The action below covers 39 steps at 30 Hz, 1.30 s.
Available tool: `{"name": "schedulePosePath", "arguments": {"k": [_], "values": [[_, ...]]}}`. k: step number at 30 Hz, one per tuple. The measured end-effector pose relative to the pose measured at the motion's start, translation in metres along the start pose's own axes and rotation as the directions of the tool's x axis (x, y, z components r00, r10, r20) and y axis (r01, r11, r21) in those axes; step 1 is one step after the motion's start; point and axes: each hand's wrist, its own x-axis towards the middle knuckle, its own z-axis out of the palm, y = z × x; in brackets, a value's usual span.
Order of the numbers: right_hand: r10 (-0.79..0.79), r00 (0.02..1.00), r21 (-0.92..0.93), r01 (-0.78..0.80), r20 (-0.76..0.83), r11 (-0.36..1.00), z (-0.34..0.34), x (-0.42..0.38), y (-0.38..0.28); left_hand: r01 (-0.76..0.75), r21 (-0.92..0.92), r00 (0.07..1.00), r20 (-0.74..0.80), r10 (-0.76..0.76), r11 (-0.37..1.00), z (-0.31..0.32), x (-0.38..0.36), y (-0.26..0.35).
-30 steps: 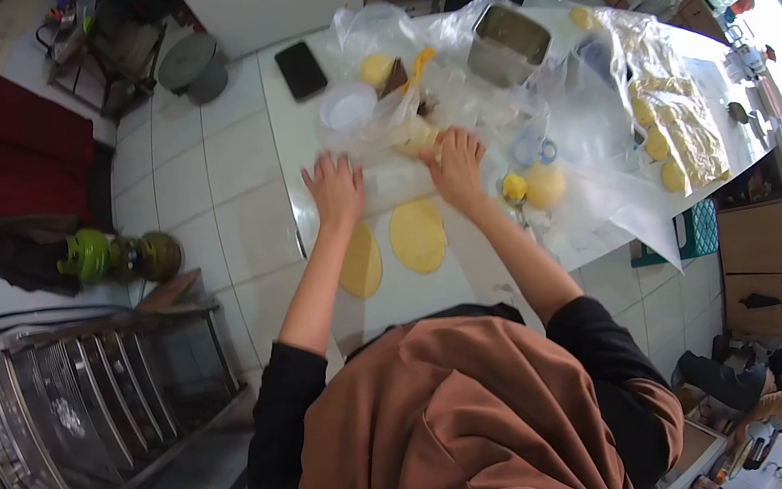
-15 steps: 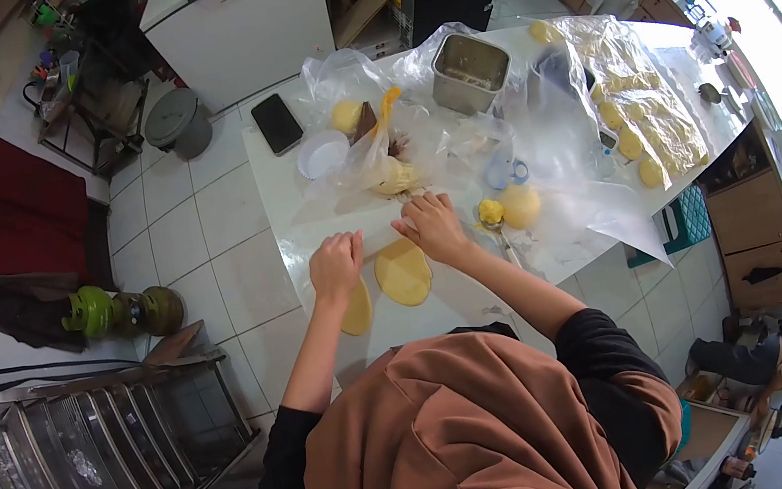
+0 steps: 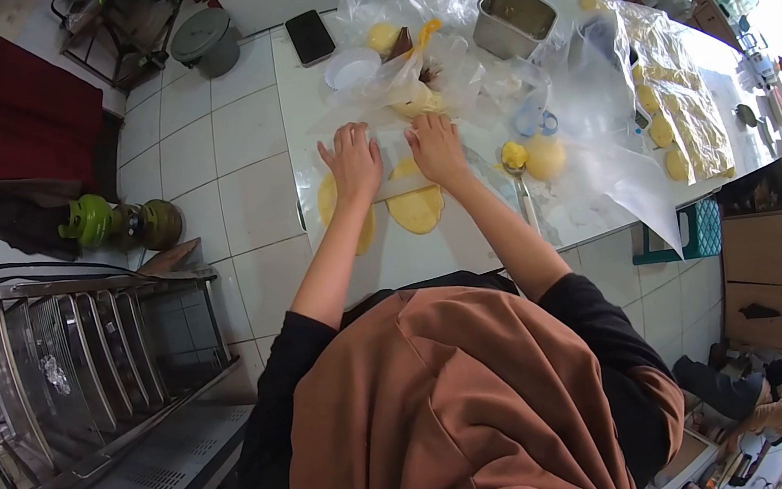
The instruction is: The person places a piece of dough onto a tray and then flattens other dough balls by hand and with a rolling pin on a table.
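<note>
Two flattened pieces of yellow dough lie on the white table in front of me. My left hand (image 3: pixel 355 165) is palm down over the left dough piece (image 3: pixel 328 196), its fingers stretched forward and thumb apart. Above the upper right edge of the other dough piece (image 3: pixel 416 210), my right hand (image 3: pixel 437 148) lies flat with fingers extended. A pale bar, seemingly a rolling pin (image 3: pixel 399 187), crosses the dough between my wrists; its ends are hidden under my hands. To the right, a spoon (image 3: pixel 525 199) with yellow filling (image 3: pixel 513 155) rests beside a round dough ball (image 3: pixel 545 159).
Beyond my hands are plastic bags (image 3: pixel 397 82), a white bowl (image 3: pixel 353 69), a phone (image 3: pixel 310 37) and a metal container (image 3: pixel 513 20). Blue scissors (image 3: pixel 545 123) lie right. Foil-like sheeting with dough pieces (image 3: pixel 683 100) covers the far right. A person (image 3: pixel 763 401) is at lower right.
The view has shifted, so the table sits higher and farther right. Both hands have reached forward and flattened over the dough, and the pale bar now shows between them.
</note>
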Motion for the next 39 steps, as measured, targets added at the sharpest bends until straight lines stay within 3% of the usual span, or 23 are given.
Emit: {"name": "schedulePosePath", "arguments": {"k": [2,5,8,12,15,17,19,20,22,25,27,29,32,35,38,39], "values": [[-0.008,0.981,-0.104,-0.012,-0.194,0.995,-0.004,-0.028,-0.007,0.023,0.109,1.000,0.002,-0.024,0.994,0.013,-0.017,0.001],[-0.101,0.979,-0.296,0.045,-0.178,0.954,-0.020,-0.075,-0.017,-0.032,0.219,0.997,0.074,0.016,0.975,0.009,-0.066,0.013],[-0.040,0.999,-0.198,0.042,0.015,0.979,-0.020,-0.116,-0.014,-0.146,0.234,0.988,0.081,0.130,0.961,0.000,-0.099,0.018],[-0.131,0.991,-0.164,0.126,-0.015,0.978,-0.029,-0.163,-0.017,-0.214,0.080,0.972,0.114,0.204,0.974,-0.009,-0.143,0.024],[-0.179,0.982,-0.127,0.186,0.061,0.974,-0.041,-0.193,-0.019,-0.310,0.246,0.949,0.145,0.281,0.918,-0.012,-0.166,0.020],[-0.225,0.971,-0.026,0.228,0.085,0.973,-0.046,-0.206,-0.010,-0.327,0.043,0.934,0.164,0.316,0.944,-0.025,-0.169,0.021],[-0.186,0.977,0.150,0.170,0.101,0.974,-0.064,-0.195,0.010,-0.265,-0.207,0.918,0.246,0.312,0.942,-0.031,-0.172,0.015],[-0.165,0.980,0.237,0.136,0.110,0.962,-0.072,-0.186,0.017,-0.269,-0.202,0.939,0.162,0.303,0.942,-0.035,-0.174,0.012],[0.271,0.961,0.537,-0.197,-0.061,0.820,-0.099,-0.153,0.016,-0.282,-0.193,0.958,-0.001,0.287,0.940,-0.050,-0.178,0.008],[0.276,0.935,0.529,-0.123,-0.221,0.840,-0.083,-0.114,0.020,-0.085,-0.212,0.983,-0.176,0.047,0.974,-0.074,-0.182,-0.007],[0.100,0.976,0.414,-0.011,-0.193,0.910,-0.051,-0.096,-0.010,0.058,-0.230,0.961,-0.251,-0.116,0.971,-0.092,-0.173,-0.023],[-0.132,0.970,0.066,0.148,-0.204,0.987,-0.019,-0.084,-0.042,0.140,-0.163,0.924,-0.333,-0.188,0.977,-0.102,-0.162,-0.046],[-0.235,0.971,-0.087,0.237,0.037,0.968,0.005,-0.070,-0.049,0.177,-0.105,0.906,-0.370,-0.204,0.979,-0.116,-0.147,-0.072],[-0.153,0.915,0.174,0.093,0.373,0.980,-0.006,-0.045,-0.017,0.111,-0.097,0.923,-0.359,-0.139,0.989,-0.118,-0.136,-0.086],[-0.143,0.989,0.149,0.136,0.042,0.980,-0.074,-0.044,-0.056,-0.052,-0.030,0.974,-0.223,0.044,0.998,-0.113,-0.125,-0.081],[-0.221,0.973,0.274,0.194,0.072,0.942,-0.071,-0.049,-0.060,-0.146,-0.044,0.975,-0.175,0.136,0.988,-0.109,-0.122,-0.079]]}}
